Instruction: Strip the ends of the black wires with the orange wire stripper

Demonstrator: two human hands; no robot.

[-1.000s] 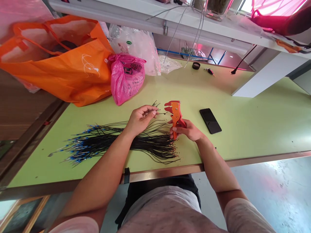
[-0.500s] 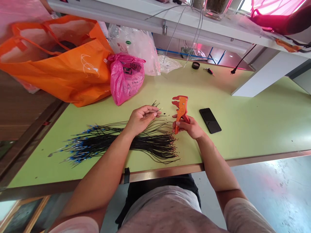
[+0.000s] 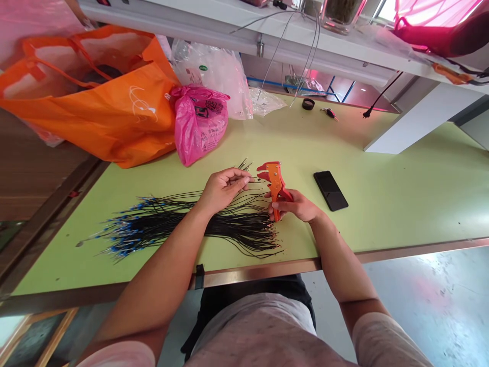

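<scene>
My right hand (image 3: 292,204) is wrapped round the handles of an orange and red wire stripper (image 3: 273,178), its jaws facing left. Between thumb and fingertips, my left hand (image 3: 225,187) pinches a thin black wire, whose end points at the stripper's jaws; whether it lies inside them I cannot tell. Below my left hand lies a large bundle of black wires (image 3: 237,229), with blue and silvery ends to the left and bare coppery ends to the right. A few more wire ends (image 3: 243,164) show just beyond my left fingers.
A black phone (image 3: 330,190) lies right of my right hand. An orange bag (image 3: 141,122), a knotted pink bag (image 3: 200,127) and clear plastic bags (image 3: 217,76) stand at the back left. A black ring (image 3: 308,104) and keys (image 3: 329,113) lie farther back, under the white shelf (image 3: 344,51).
My right hand has brought the wire stripper left and slightly nearer to me, so its jaws are now close to my left fingertips. My left hand has hardly moved.
</scene>
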